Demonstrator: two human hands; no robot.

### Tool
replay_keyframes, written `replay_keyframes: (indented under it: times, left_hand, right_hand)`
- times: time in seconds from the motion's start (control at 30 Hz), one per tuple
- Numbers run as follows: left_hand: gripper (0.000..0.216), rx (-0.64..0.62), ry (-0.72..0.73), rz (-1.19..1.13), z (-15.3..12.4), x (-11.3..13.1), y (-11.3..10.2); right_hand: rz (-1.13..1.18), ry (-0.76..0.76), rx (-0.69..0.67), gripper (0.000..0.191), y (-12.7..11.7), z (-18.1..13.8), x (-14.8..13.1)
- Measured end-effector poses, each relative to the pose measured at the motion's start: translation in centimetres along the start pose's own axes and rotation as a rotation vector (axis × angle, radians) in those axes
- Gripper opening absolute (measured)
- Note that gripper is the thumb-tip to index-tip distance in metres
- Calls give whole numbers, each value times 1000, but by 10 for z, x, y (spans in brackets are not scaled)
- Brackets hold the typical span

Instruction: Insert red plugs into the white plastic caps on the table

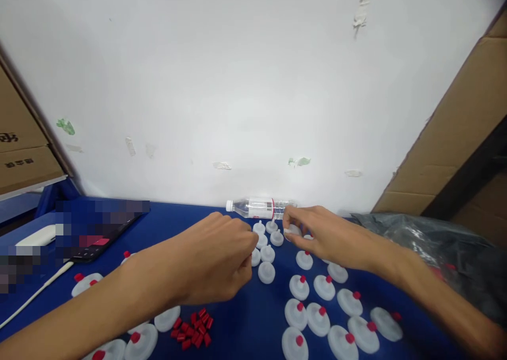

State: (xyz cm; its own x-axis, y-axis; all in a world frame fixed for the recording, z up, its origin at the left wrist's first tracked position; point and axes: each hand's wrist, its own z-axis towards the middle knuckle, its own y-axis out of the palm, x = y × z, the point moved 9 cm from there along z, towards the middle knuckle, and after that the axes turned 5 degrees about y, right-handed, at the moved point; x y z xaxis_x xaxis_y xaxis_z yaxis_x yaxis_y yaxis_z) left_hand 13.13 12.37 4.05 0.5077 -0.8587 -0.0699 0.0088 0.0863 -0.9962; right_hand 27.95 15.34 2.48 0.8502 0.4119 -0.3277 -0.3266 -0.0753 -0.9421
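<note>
My left hand (209, 257) is curled closed above the table, its knuckles up; whatever its fingers hold is hidden. Just right of it stand several uncapped white plastic nozzle lids (266, 273), some partly covered by the hand. At the back, my right hand (317, 233) pinches a white plastic nozzle lid (293, 232) between thumb and fingers. Nearer the front right lie several white lids with red caps (318, 319) on their nozzles. A small pile of loose red caps (193, 328) sits below my left hand, with more capped lids (141, 342) beside it, under my left forearm.
A plastic bottle (257, 208) lies against the white wall (253, 85) behind the blue table (253, 323). On the left are a dark phone-like device (114, 236) and a white cable (39, 291). Grey plastic bags (428, 244) and cardboard (447, 122) border the right side.
</note>
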Motion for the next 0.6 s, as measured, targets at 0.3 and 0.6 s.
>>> replay_keyframes:
  times: [0.3,0.6]
  left_hand:
    - [19,183,-115,-204,5,-11,-10]
    - [24,404,-176,-455,3,-22,-31]
  right_hand:
    - [-3,-97,57,26,-4,-4,-29]
    - [-25,-168,152,26,-18,-9,-38]
